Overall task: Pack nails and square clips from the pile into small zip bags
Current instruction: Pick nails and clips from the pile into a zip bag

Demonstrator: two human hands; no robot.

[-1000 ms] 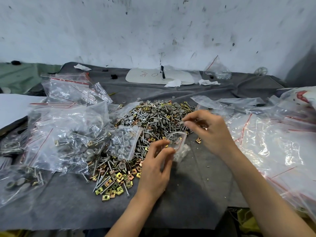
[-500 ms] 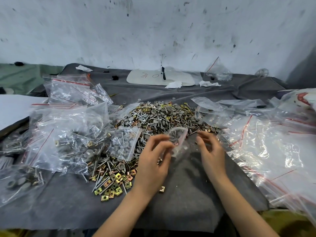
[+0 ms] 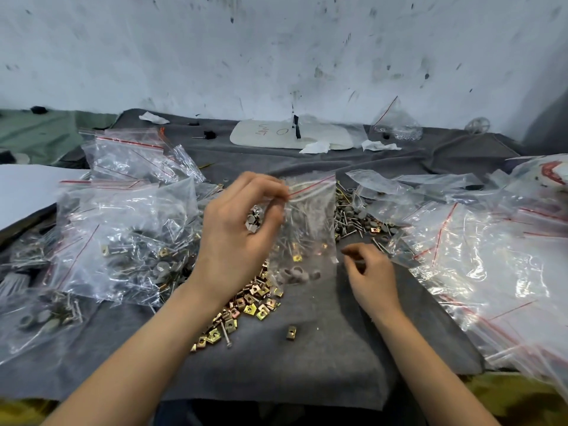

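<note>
One square clip [image 3: 290, 332] lies alone low in the centre, right of the pile [image 3: 255, 302]. Above it, the right hand [image 3: 370, 275] curls its fingers beside the lower right corner of the single zip bag [image 3: 310, 222], and whether it holds anything is unclear. The left hand [image 3: 236, 241] pinches the bag's top left edge, nails [image 3: 253, 221] cupped inside.

A small clear zip bag [image 3: 310, 216] with a red line along its mouth hangs upright, pinched at its top left corner by the left hand [image 3: 242, 232]; grey-headed nails and a few brass square clips sit low inside it. Behind it the loose pile [image 3: 359, 219] lies on the grey cloth [image 3: 322, 364], with nails at the far side, gold square clips [image 3: 255, 302] at the near side, and a lone clip [image 3: 291, 332] apart in front.
</note>
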